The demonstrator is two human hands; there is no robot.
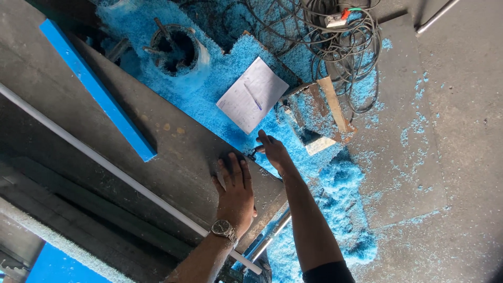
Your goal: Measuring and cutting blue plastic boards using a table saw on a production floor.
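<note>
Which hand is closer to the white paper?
The right hand. It is just below the white paper, near its lower corner. The left hand lies flat on the grey board, farther down from the paper.

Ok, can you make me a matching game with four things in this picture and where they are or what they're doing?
Things:
1. left hand
2. right hand
3. paper
4. cables

Places or states:
A. coiled at the top
B. lying on blue shavings, pen on it
C. flat on the grey board
D. pinching a small dark thing at the board's edge

Pairs: 1-C, 2-D, 3-B, 4-A
</note>
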